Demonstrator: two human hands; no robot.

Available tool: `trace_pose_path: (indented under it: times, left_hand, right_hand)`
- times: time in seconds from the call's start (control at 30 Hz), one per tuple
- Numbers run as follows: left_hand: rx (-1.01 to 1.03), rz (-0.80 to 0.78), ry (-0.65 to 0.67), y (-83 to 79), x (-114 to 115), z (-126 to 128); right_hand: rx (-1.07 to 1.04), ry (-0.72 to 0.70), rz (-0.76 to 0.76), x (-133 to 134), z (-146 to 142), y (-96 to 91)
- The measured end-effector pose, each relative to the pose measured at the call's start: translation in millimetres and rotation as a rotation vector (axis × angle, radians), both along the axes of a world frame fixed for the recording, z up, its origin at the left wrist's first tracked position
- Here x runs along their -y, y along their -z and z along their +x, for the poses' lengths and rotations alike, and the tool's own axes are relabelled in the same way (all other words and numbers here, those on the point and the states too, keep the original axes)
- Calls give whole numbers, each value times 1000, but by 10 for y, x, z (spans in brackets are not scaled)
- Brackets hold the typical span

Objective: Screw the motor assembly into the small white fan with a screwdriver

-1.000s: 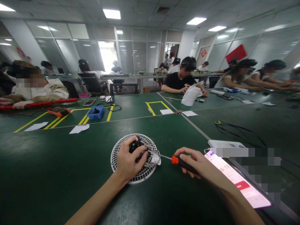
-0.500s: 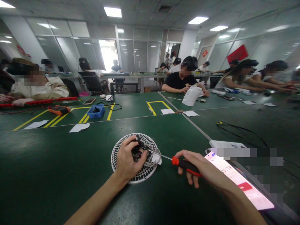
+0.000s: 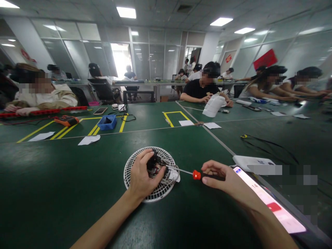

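A round white fan grille lies flat on the green table in front of me. On its centre sits a small black motor part with wires. My left hand is curled over that part and grips it. My right hand is closed round the black-and-red handle of a screwdriver. The thin metal shaft runs left, and its tip meets the motor part beside my left fingers.
A phone with a lit screen and a white box lie right of my right hand. A black cable trails further right. A blue bin, paper slips and several seated people are at the far side.
My right hand has regripped the screwdriver handle, fingers now wrapped closer, and the handle has risen and shifted slightly right. The left hand stays on the motor part.
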State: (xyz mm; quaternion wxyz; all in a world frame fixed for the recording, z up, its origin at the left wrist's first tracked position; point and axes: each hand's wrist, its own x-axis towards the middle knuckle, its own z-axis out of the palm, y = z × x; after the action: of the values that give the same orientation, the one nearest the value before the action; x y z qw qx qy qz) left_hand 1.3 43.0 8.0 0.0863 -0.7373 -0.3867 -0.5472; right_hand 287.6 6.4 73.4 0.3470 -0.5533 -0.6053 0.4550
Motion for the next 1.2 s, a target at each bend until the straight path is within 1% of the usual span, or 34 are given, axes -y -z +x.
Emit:
trace_pose_path:
  times: [0.07, 0.17, 0.23, 0.37, 0.5, 0.63, 0.8, 0.87, 0.9, 1.03, 1.1, 1.2]
  left_hand:
    - [-1, 4, -6, -2, -1, 2]
    - [-3, 16, -26, 1, -1, 5]
    - [-6, 15, -33, 6, 0, 5]
    - [-15, -1, -36, 23, -2, -2]
    - [-14, 6, -38, 28, -6, -7]
    - [-15, 9, -45, 19, -2, -2]
    - [-19, 1, -45, 24, 3, 1]
    - [-17, -4, -50, 25, 2, 0]
    - [-16, -5, -53, 22, 2, 0]
    - [-13, 0, -54, 0, 5, 3]
    - [-15, 7, -56, -5, 8, 4]
    - [-26, 3, -60, 5, 11, 1]
  right_hand:
    - [-29, -15, -28, 14, -28, 14]
    - [-94, -42, -203, 32, -55, 60]
    - [-101, -55, -282, 38, -54, 85]
    - [-81, -51, -251, 35, -32, 97]
    - [-122, -50, -219, 28, -17, 82]
    - [-153, -23, -144, 22, 1, 69]
    - [-136, 2, -53, 20, -1, 83]
    - [-135, -16, -70, 26, -21, 95]
    - [-138, -27, -103, 30, -33, 99]
    - [-131, -78, -280, 45, -76, 94]
    - [-119, -86, -291, 46, -80, 81]
    - [-111, -68, -245, 43, -59, 65]
